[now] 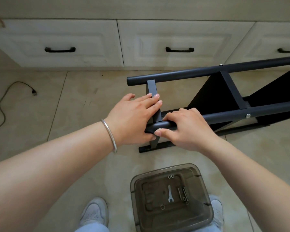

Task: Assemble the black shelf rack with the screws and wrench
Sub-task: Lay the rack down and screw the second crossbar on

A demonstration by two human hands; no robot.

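Two hands meet at the near end of the black shelf rack (pixel 224 91), which lies on its side on the tiled floor (pixel 90 164). The left hand (pixel 132 118) lies with straight fingers flat along a grey flat crossbar (pixel 152 87), the fingertips (pixel 156 96) pressing against it, while its thumb tucks under the end of the near round tube (pixel 266 108). The right hand (pixel 187 128) curls over that same tube just beside the left one, thumb below and fingers on top, gripping it where the crossbar meets the tube. A silver bangle (pixel 110 136) sits on the left wrist.

The crossbar runs from the near tube up to the far round tube (pixel 182 75). A second crossbar and black shelf panels sit further right along the rack, and a bolt head (pixel 248 116) shows on the near tube.

Nearer the person, a smoky clear plastic bin (pixel 206 213) stands on the floor between two white shoes (pixel 94 211). Inside it lie a small wrench (pixel 170 193), some screws (pixel 182 193) and a few washers (pixel 170 176).

White drawers with black handles (pixel 59 50) line the far wall, and a dark cable (pixel 5 97) trails over the floor at left.
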